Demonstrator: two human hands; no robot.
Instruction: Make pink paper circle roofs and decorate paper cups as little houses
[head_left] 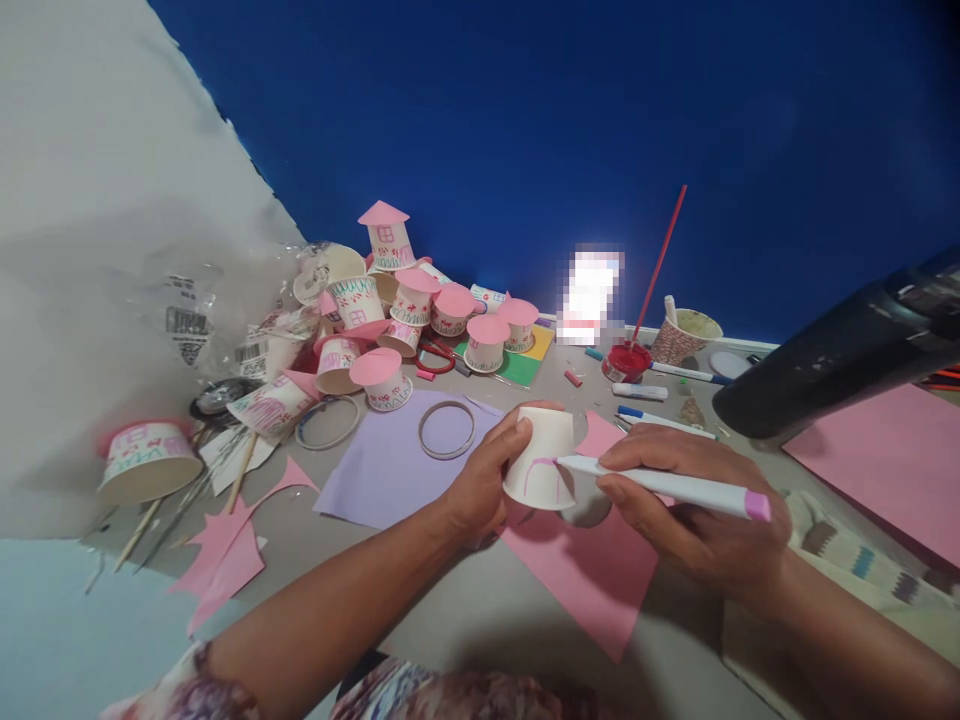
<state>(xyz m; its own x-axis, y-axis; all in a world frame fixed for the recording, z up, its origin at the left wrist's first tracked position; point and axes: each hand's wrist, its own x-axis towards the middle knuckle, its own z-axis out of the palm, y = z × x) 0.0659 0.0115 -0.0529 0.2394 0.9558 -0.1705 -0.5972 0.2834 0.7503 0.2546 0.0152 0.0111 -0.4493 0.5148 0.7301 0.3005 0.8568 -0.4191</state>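
Note:
My left hand [484, 480] grips a white paper cup [541, 440] turned upside down, thumb on its side and fingers behind it. Pink lines shaped like an arch show on the cup's wall near the rim. In my right hand [697, 500] is a white felt-tip marker [667, 484] with a pink end, its tip touching the cup at the arch. Below the cup lies a pink paper sheet [592, 570] with cut-out parts. A lilac paper sheet [375, 460] and a tape roll [446, 430] lie left of my left hand.
Several decorated cups with pink cone roofs [484, 343] are heaped at the back left, beside red-handled scissors [435, 355]. A red paint pot [627, 362] with a stick, a paper cup [684, 335] and loose markers stand or lie behind. A dark cylinder [832, 340] juts in at right.

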